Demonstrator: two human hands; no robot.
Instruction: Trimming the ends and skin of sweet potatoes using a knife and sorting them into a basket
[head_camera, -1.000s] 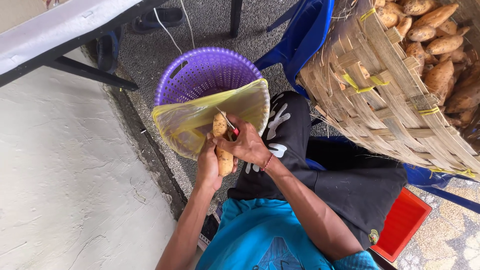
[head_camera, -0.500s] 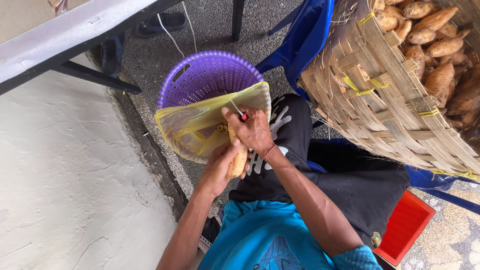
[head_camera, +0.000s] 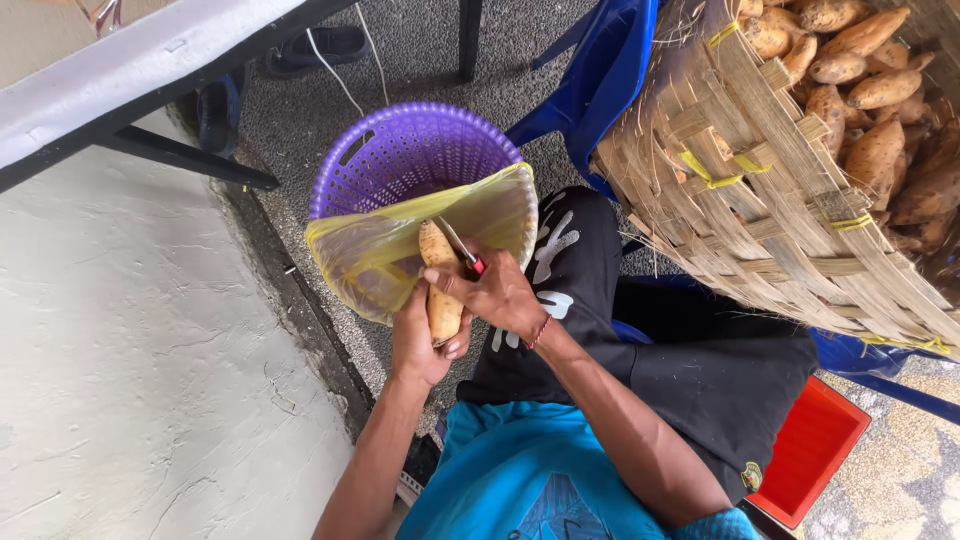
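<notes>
Seated person, seen from above, partway through peeling a root. The left hand (head_camera: 418, 345) is wrapped around the lower half of a pale, elongated sweet potato (head_camera: 440, 285), holding it upright over the mouth of a yellow plastic bag (head_camera: 370, 260) that is draped across the near rim of a purple perforated basket (head_camera: 400, 150). The right hand (head_camera: 500, 292) is closed on a small knife (head_camera: 458, 245) with a reddish handle, its blade laid against the upper right flank of the root. Most of the visible surface of the root is already pale, so the step in hand appears to be well advanced (the far side is hidden, so how much skin remains cannot be told). The next stroke would seem to call for a shallow blade angle, the left thumb kept clear of the edge, and a turn of the root to bring unpeeled skin under the blade. At upper right a large woven bamboo basket (head_camera: 780, 200), tied with yellow strips, holds many unpeeled brown roots (head_camera: 870, 120); it rests against a blue plastic chair (head_camera: 600, 70). A red plastic box (head_camera: 810, 450) lies at lower right beside the person's knee. No label or sign is legible on any container; the bag is plain and translucent.
</notes>
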